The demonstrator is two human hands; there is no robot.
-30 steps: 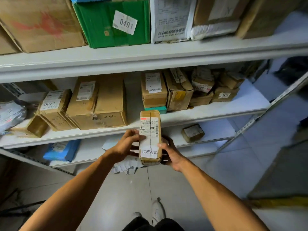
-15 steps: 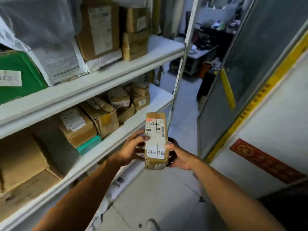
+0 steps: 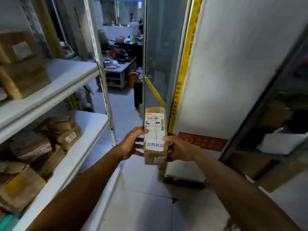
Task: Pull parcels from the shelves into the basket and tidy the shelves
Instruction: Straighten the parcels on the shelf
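Observation:
A narrow brown cardboard parcel [image 3: 155,127] with a white shipping label and a white printed strip stands upright in front of me, held between both hands. My left hand [image 3: 133,143] grips its left side, thumb on the label. My right hand [image 3: 179,150] grips its right side, thumb across the front edge. The white shelves [image 3: 66,75] run along the left, with several brown parcels [image 3: 61,132] stacked on the middle level. No basket is in view.
A white wall [image 3: 233,64] with yellow edge tape and a red sign [image 3: 202,141] is close on the right. A glass door [image 3: 160,55] stands ahead, with a cluttered room beyond. Grey tiled floor [image 3: 150,210] lies below.
My view has swung right, away from the shelf front toward the doorway and wall. Both hands keep the same hold on the parcel, which stays upright in front of me.

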